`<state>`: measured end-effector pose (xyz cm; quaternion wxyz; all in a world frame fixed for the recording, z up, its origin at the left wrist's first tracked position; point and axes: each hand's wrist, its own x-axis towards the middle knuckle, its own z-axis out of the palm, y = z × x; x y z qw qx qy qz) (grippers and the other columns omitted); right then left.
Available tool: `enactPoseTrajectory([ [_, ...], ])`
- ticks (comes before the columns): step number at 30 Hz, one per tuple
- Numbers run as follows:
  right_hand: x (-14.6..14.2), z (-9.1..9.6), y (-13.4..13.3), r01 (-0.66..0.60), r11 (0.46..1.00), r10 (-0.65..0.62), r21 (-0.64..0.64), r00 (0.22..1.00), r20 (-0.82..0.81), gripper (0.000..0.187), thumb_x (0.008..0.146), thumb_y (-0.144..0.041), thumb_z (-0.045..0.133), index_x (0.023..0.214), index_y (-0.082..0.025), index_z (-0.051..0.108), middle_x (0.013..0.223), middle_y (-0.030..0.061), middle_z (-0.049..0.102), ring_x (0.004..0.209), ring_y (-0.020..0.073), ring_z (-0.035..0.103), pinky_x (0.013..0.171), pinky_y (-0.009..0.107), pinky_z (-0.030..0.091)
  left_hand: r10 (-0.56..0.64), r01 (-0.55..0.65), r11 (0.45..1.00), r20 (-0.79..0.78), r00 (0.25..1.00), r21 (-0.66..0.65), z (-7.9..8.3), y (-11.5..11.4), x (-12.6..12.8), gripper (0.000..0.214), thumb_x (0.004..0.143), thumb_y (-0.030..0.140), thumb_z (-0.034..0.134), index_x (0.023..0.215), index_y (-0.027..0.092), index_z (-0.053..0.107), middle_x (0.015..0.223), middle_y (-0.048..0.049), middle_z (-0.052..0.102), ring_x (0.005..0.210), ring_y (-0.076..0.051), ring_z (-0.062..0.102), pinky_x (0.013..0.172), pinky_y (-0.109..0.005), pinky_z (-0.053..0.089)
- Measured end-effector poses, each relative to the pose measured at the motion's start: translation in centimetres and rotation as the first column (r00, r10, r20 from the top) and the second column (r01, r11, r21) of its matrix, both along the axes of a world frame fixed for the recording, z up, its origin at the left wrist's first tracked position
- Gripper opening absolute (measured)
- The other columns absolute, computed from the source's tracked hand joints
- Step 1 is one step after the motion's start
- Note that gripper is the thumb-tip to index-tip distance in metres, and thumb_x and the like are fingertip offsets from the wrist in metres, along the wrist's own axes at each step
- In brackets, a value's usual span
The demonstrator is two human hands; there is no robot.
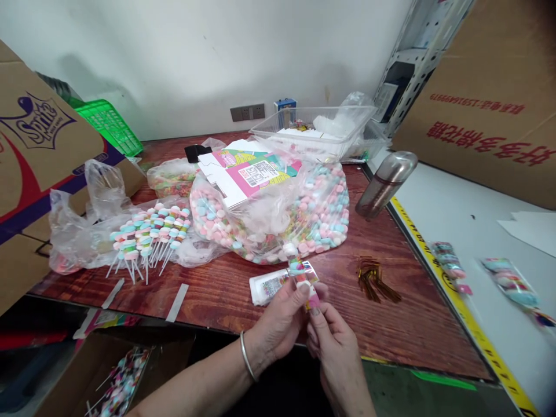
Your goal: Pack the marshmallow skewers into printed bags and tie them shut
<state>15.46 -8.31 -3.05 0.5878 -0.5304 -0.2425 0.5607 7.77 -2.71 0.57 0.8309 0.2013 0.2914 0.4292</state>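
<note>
Cardboard box (78,168) first, at our far left, Sprite printed on its side, a green basket (108,124) poking up behind it. Below the bench (208,295) we spot an open carton (69,376) with candy sticks (121,388) heaped inside. Up top, a bunch of marshmallow pops (152,231) lies on crumpled clear plastic (104,191), white sticks pointing our way, two pale strips (176,303) near the front edge. Next along, a big clear bag (208,220) bulges with pink, blue and white marshmallows, printed card (252,174) lying on top.

Now centre: our left hand (284,321), bangle at the wrist, curls its fingers round a marshmallow skewer (296,263), thumb pressed on its front. Our right hand (336,347) comes in beside it, thumb and fingers pinching the pink lower end. The skewer tilts just above a white packet (263,288) near the bench's front edge.

Behind, a clear tub (313,136); to the right, gold ties (376,281) and a steel flask (386,182). Past the yellow measuring strip (469,324), two filled packets (508,281) lie on a white surface (486,231), a large carton (486,116) standing beyond.
</note>
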Motion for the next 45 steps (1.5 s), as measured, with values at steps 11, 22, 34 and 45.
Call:
enactPoseTrajectory([
  [11, 0.1, 0.6, -1.8, -0.035, 0.998, -0.01, 0.048, 0.69, 0.724, 0.034, 0.093, -0.047, 0.045, 0.095, -0.021, 0.068, 0.077, 0.0027, 0.07, 0.061, 0.017, 0.063, 0.057, 0.025, 0.046, 0.166, -0.165, 0.985, 0.011, 0.986, -0.053, 0.7, 1.9, -0.3, 0.022, 0.077, 0.032, 0.074, 0.081, 0.014, 0.062, 0.069, 0.0006, 0.058, 0.062, -0.009, 0.055, 0.065, -0.021, 0.046],
  [22, -0.3, -0.2, -0.2, -0.071, 0.971, -0.171, 0.228, 0.46, 0.871, 0.045, 0.094, -0.033, 0.045, 0.135, -0.015, 0.045, 0.124, 0.0156, 0.063, 0.107, 0.0243, 0.064, 0.08, 0.035, 0.054, 0.066, -0.076, 0.989, -0.077, 0.995, -0.126, -0.8, -0.5, 0.6, 0.036, 0.079, 0.04, 0.071, 0.106, 0.015, 0.07, 0.097, -0.0093, 0.071, 0.085, -0.018, 0.064, 0.083, -0.03, 0.047],
  [34, 1.0, 0.9, 0.3, -0.057, 0.994, 0.034, 0.09, 0.968, 0.247, 0.032, 0.087, -0.052, 0.056, 0.084, -0.02, 0.06, 0.06, -0.0032, 0.054, 0.05, 0.0102, 0.047, 0.048, 0.021, 0.039, -0.016, 0.053, 0.989, -0.253, 0.967, 0.14, 0.0, -0.6, -0.7, 0.024, 0.083, 0.034, 0.066, 0.095, 0.015, 0.075, 0.082, -0.0063, 0.07, 0.08, -0.016, 0.061, 0.086, -0.028, 0.043],
  [45, 1.4, 0.6, -0.5, -0.143, 0.99, 0.144, 0.018, 0.986, -0.085, 0.031, 0.087, -0.05, 0.057, 0.089, -0.019, 0.059, 0.064, -0.0036, 0.055, 0.039, 0.0055, 0.038, 0.037, 0.019, 0.031, -0.223, 0.225, 0.974, -0.221, 0.949, -0.016, -1.8, 0.5, -1.5, 0.036, 0.072, 0.037, 0.077, 0.097, 0.011, 0.075, 0.058, -0.0018, 0.063, 0.051, -0.011, 0.055, 0.06, -0.025, 0.044],
])
